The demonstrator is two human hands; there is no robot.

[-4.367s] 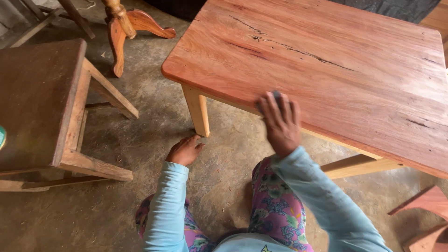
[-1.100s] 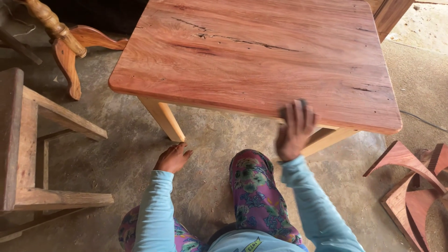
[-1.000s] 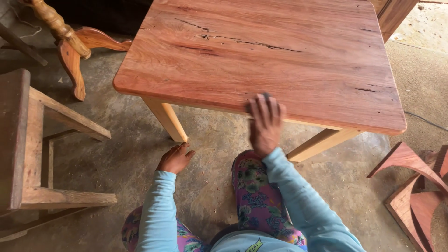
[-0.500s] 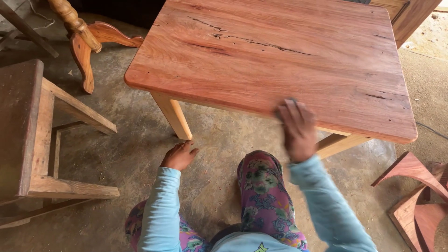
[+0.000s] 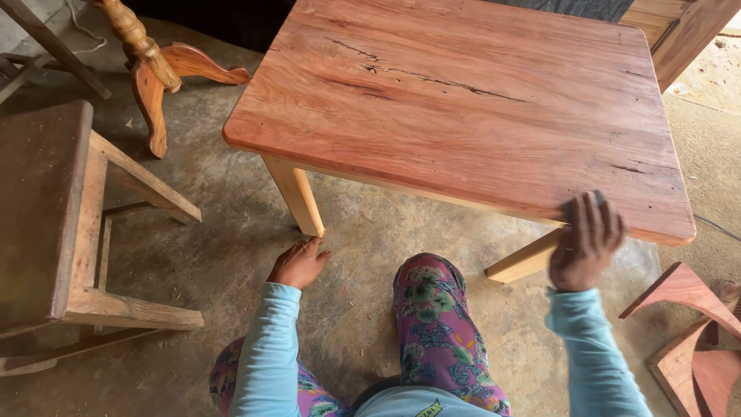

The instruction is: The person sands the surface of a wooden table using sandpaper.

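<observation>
A low reddish wooden table (image 5: 463,100) with pale legs stands in front of me on the concrete floor. My right hand (image 5: 587,241) presses a small dark sanding pad (image 5: 573,205) against the table's near edge, close to its right corner. The pad is mostly hidden under my fingers. My left hand (image 5: 299,262) rests flat on the floor, fingers apart, just beside the table's near left leg (image 5: 297,197). My knee in floral trousers (image 5: 428,309) lies between the two hands.
A dark wooden stool (image 5: 54,224) stands at the left. A turned pedestal leg with curved feet (image 5: 154,66) stands at the back left. Curved reddish wood pieces (image 5: 687,332) lie on the floor at the right. A wooden panel (image 5: 687,31) leans at the back right.
My right hand has slid back and forth along the table's near edge and now sits far to the right near the corner. My left hand stays on the floor.
</observation>
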